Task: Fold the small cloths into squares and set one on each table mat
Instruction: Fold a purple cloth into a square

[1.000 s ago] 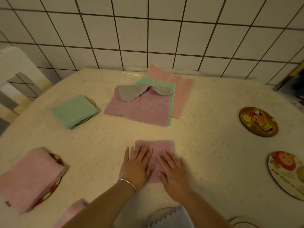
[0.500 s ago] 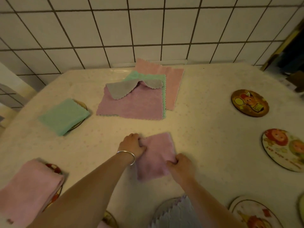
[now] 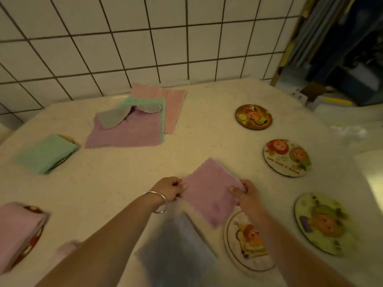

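A folded purple cloth hangs between my hands, just above the table. My left hand pinches its left edge and my right hand grips its right edge. Its near corner overlaps a round cartoon mat below my right forearm. Three more bare mats lie to the right, at the far, middle and near right. A folded green cloth and a folded pink cloth each cover a mat on the left. A folded grey cloth lies near me.
A pile of unfolded cloths in purple, green, grey and pink lies at the back of the table by the tiled wall. Dark clutter stands beyond the table's right end.
My hands went from pressing the purple cloth flat to gripping its two sides. They have lifted it and carried it right, over the edge of the nearest mat. The view has swung right.
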